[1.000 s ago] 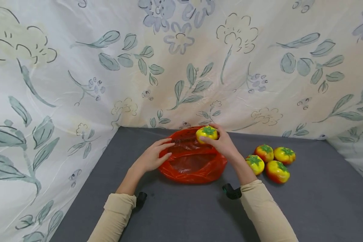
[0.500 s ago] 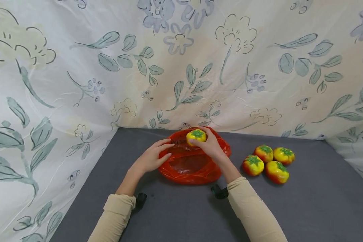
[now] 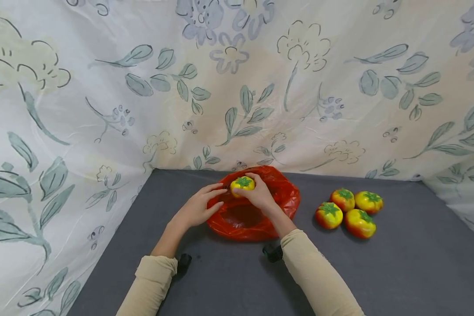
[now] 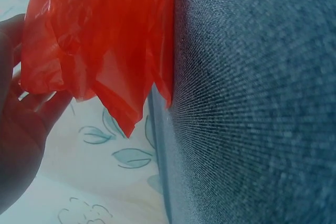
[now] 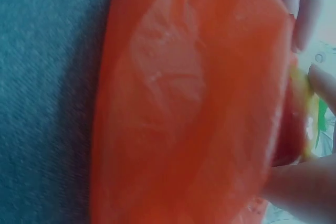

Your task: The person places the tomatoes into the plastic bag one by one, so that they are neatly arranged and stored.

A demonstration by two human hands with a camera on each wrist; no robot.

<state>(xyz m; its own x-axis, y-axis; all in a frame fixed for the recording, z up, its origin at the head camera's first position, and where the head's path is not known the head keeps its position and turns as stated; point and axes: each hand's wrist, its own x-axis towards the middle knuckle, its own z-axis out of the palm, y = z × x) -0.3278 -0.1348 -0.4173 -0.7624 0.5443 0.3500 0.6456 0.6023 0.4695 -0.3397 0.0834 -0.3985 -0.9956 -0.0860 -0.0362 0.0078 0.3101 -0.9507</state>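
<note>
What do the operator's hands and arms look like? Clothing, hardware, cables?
Left hand and right hand: no gloves. Left sleeve and right sleeve: plain beige, wrinkled, ending short of the wrists. Left device and right device: small, black, beside the sleeve ends; green spot on the right one. Can't make out cables.

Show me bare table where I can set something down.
Free: the table right of the four fruits; the near strip between left sleeve and right sleeve; the left strip between table edge and left sleeve. Crowded: the bag, with the left hand at its side and right hand holding a fruit at its mouth.
</note>
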